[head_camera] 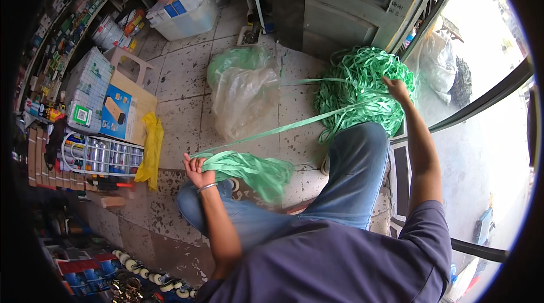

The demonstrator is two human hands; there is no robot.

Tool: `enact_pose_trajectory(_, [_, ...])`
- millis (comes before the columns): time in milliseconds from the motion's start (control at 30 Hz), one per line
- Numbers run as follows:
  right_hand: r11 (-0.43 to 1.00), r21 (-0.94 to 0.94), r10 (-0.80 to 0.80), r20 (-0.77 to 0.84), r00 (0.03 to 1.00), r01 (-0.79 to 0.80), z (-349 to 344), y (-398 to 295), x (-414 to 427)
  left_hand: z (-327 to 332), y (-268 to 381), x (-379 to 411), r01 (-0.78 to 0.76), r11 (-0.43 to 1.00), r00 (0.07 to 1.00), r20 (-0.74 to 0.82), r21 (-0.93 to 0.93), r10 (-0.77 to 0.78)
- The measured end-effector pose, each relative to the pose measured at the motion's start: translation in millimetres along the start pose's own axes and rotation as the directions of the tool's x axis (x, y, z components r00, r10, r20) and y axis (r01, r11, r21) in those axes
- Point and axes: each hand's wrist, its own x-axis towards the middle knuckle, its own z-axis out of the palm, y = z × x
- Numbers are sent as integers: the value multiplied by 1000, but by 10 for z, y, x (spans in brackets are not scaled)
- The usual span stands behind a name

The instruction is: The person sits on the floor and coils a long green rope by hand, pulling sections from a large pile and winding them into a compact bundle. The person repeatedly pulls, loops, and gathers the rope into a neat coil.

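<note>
My left hand (199, 171), with a metal bangle at its wrist, grips a bundle of green plastic strapping (255, 173) whose loose loops trail to the right above my knee. From that hand a taut green strap (293, 124) stretches across to my right hand (398, 89). The right hand is closed around the strap at the right side of a large tangled heap of the same strapping (361, 69). The heap sits on the tiled floor beyond my right knee. Another strand (312, 81) leaves the heap towards the left.
Crumpled clear plastic bags (244, 94) lie on the floor ahead. On the left are a white wire basket of cans (106, 156), a yellow plastic bag (149, 145), a cardboard box (123, 107) and a plastic stool (131, 62). A grey door (335, 18) stands behind the heap.
</note>
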Motion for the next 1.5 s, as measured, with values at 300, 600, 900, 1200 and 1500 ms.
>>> enact_pose_trajectory(300, [685,-466,-304,516,801,560,372,-1013,-681,196,-321,-160,216,970,969,96,114,-227])
enact_pose_trajectory(600, [296,503,-926,360,115,812,1398,-3165,-2275,242,-989,-331,434,432,821,-149,791,-552])
enact_pose_trajectory(900, [618,-318,-509,535,675,719,957,-1516,-871,261,-565,-230,212,872,946,130,441,-296])
enact_pose_trajectory(1200, [774,-629,36,-69,997,-71,-409,196,-303,140,-57,-7,-97,950,994,85,296,74])
enact_pose_trajectory(1500, [389,491,-777,629,-8,780,1177,-2647,-2150,351,-1180,-443,297,598,924,-65,745,-378])
